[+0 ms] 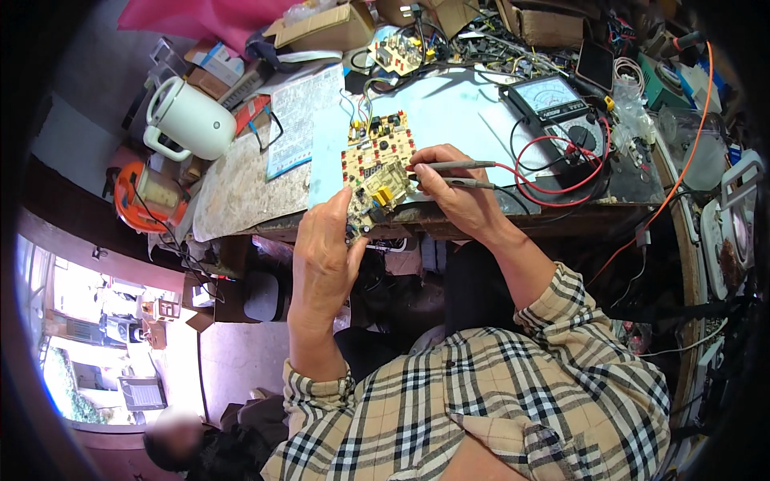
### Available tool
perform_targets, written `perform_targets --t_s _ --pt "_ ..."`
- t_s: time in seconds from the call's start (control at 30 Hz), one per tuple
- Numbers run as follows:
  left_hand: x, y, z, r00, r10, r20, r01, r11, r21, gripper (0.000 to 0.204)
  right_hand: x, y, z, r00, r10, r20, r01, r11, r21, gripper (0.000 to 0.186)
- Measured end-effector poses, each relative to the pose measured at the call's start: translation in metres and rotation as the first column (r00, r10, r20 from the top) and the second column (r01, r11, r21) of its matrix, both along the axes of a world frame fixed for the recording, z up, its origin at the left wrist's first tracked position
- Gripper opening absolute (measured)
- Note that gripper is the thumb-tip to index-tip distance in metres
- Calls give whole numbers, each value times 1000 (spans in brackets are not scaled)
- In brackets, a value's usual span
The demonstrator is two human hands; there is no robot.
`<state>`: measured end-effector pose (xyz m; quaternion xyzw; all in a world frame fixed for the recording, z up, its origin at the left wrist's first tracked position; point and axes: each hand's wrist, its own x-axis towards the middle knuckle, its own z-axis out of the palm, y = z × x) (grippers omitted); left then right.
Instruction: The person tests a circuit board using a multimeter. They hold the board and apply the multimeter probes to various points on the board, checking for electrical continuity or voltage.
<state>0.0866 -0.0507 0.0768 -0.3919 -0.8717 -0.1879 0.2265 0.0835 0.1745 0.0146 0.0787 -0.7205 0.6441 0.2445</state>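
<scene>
My left hand point(322, 250) is closed on the lower left end of a small circuit board point(380, 197), which it holds tilted above the table's front edge. Two multimeter probes point(464, 173) lie together in my right hand point(459, 191), its fingers pinched around them, with their tips at the board's right end. A red lead and a black lead run from the probes to an analog multimeter point(561, 116) at the right. Just behind the held board, a larger tan circuit board point(377, 152) with red and black parts rests on a pale blue sheet point(449, 104).
A white electric kettle point(188, 120) stands at the left, with an orange-and-clear container point(150, 196) below it. Glasses point(266, 128) lie by a printed sheet point(303, 112). Loose parts, another board point(399, 53) and a phone point(595, 64) fill the back. A person point(184, 441) is at the lower left.
</scene>
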Motion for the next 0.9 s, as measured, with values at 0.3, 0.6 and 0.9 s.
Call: perform_targets --t_s 0.3,0.6,0.9 --pt "2 0 2 1000 -1 30 1 1000 -6 79 -2 1 -2 999 -44 -28 45 998 45 19" --pt "1 0 1 999 17 27 -17 1000 -15 79 0 0 1 999 -28 -26 28 999 21 18" --pt "1 0 0 1000 14 11 -14 1000 -23 78 0 0 0 1000 -5 -11 5 1000 16 17"
